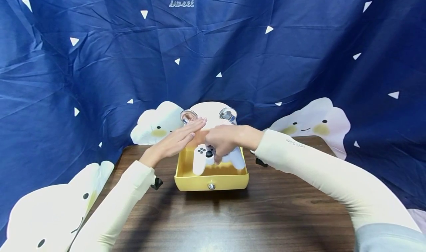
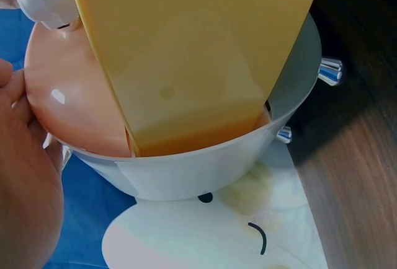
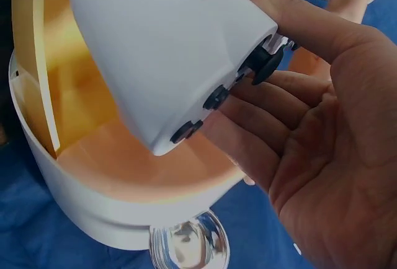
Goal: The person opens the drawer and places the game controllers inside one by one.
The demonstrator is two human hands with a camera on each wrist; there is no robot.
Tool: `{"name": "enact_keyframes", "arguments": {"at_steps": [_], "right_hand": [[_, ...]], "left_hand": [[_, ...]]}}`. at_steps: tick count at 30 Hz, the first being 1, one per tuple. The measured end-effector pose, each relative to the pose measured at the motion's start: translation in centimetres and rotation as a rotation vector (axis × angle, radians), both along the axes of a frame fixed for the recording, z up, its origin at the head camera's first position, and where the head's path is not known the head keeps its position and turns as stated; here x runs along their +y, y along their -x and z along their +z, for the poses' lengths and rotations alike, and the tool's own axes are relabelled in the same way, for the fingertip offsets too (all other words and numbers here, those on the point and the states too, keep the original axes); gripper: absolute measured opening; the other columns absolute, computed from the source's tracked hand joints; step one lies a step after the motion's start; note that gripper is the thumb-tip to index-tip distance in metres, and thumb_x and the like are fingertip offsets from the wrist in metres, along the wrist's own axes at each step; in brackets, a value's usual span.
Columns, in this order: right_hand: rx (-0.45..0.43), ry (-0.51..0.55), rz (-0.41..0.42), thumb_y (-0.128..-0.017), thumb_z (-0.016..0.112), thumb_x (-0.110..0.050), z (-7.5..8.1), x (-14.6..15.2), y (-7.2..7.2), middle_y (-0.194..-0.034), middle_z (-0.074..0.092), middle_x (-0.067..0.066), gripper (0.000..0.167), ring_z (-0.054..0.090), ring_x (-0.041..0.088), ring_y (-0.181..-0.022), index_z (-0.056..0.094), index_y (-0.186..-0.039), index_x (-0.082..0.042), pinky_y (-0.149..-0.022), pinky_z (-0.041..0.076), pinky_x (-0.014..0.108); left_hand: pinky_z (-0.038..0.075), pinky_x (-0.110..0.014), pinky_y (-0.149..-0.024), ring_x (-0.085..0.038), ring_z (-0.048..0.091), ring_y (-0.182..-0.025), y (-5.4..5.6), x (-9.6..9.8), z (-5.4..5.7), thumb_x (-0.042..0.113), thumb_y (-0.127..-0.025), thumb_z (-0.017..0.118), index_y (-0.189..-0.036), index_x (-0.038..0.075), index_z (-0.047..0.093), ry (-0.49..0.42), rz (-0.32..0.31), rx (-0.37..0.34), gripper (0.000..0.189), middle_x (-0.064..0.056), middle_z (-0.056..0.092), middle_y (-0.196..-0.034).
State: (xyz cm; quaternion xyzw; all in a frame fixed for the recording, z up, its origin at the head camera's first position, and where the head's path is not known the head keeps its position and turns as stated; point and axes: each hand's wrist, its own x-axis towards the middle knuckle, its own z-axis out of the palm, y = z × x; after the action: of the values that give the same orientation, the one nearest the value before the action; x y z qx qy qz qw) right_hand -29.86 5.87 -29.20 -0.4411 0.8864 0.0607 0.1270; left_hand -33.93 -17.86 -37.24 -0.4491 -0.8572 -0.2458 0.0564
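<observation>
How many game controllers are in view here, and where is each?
1: a white game controller, held in the right hand at the open yellow drawer. Hand and controller cover part of the drawer, so another beneath them could be hidden.

One left hand, one right hand, one white game controller, one yellow drawer, one knob, two round silver fittings far, one wooden table.

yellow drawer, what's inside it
A white game controller, gripped by the right hand, is in or just above the yellow drawer; some drawer floor shows near the front. Whatever lies beneath the controller and hand is covered.
</observation>
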Motion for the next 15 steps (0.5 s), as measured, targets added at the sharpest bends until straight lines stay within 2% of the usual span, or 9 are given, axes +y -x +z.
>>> {"name": "enact_keyframes", "arguments": {"at_steps": [5, 9, 15], "right_hand": [[-0.017, -0.006, -0.012, -0.078, 0.094, -0.033, -0.9, -0.5, 0.3, -0.082, 0.068, -0.007, 0.027, 0.063, 0.014, -0.083, 0.072, -0.085, -0.019, -0.077, 0.056, 0.032], [-0.039, -0.017, -0.024, -0.079, 0.095, -0.032, -1.4, -0.8, 0.5, -0.084, 0.069, -0.005, 0.028, 0.064, 0.014, -0.082, 0.074, -0.09, -0.017, -0.075, 0.057, 0.03], [-0.013, -0.041, -0.024, -0.081, 0.094, -0.037, -2.2, -1.0, 0.9, -0.087, 0.069, -0.004, 0.036, 0.064, 0.014, -0.083, 0.074, -0.1, -0.014, -0.078, 0.056, 0.03]], "left_hand": [[0.017, -0.046, -0.137, -0.021, 0.019, -0.167, 0.1, 0.0, -0.1, 0.02, -0.116, 0.035, -0.169, 0.013, 0.032, -0.003, -0.006, 0.007, 0.053, 0.001, 0.025, -0.178], [0.017, -0.048, -0.137, -0.021, 0.019, -0.167, 0.1, 0.1, -0.2, 0.022, -0.116, 0.034, -0.168, 0.011, 0.033, -0.005, -0.008, 0.01, 0.053, 0.001, 0.025, -0.178], [0.016, -0.047, -0.138, -0.022, 0.019, -0.167, 0.1, 0.1, -0.1, 0.024, -0.117, 0.032, -0.169, 0.013, 0.032, -0.003, -0.003, 0.013, 0.053, 0.001, 0.025, -0.178]]}}
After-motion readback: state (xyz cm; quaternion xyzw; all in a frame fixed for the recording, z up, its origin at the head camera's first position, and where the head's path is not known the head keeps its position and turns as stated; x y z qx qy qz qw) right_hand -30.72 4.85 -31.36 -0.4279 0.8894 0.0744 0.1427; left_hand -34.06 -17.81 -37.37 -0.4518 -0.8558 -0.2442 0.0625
